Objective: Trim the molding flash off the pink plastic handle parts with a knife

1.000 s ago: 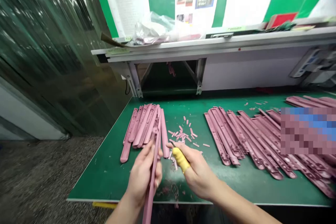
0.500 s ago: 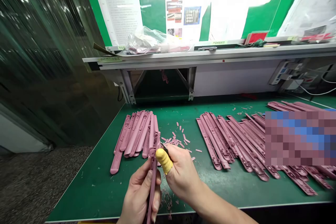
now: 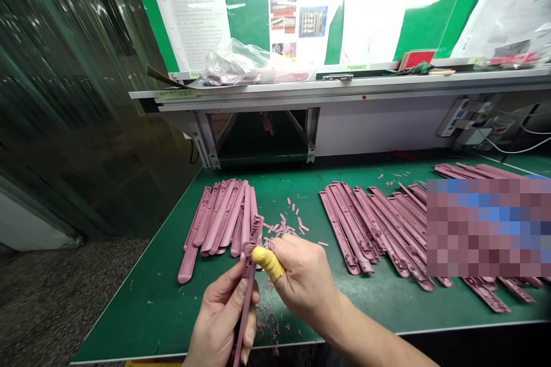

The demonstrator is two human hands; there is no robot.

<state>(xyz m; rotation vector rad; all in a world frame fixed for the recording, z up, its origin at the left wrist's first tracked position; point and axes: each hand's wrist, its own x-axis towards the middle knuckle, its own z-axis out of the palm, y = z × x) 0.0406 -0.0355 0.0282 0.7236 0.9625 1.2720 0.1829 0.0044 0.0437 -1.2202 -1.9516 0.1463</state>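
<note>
My left hand (image 3: 219, 312) is closed around a long, narrow pink plastic strip (image 3: 243, 315), held tilted upright above the front of the bench. Clips and ribs show near the strip's upper end. My right hand (image 3: 307, 269) is closed beside that end, with a yellow finger cover (image 3: 267, 262) on the thumb pressed near the strip. Its small dark-handled knife, seen a moment ago, is now hidden by the fingers. Behind the held strip lies a group of similar pink strips (image 3: 215, 223). Small cut-off pink pieces (image 3: 282, 226) are scattered beyond my right hand.
A larger spread of pink strips (image 3: 370, 229) covers the right side of the green bench (image 3: 353, 307). Pink shavings (image 3: 271, 324) lie near the front edge. A metal shelf (image 3: 275, 102) crosses the back, bearing a clear plastic bag (image 3: 236, 63). Power sockets (image 3: 462, 117) hang at right.
The right hand has turned slightly and its thumb has shifted down against the strip; the knife tip has gone out of sight. The whole view has shifted a little.
</note>
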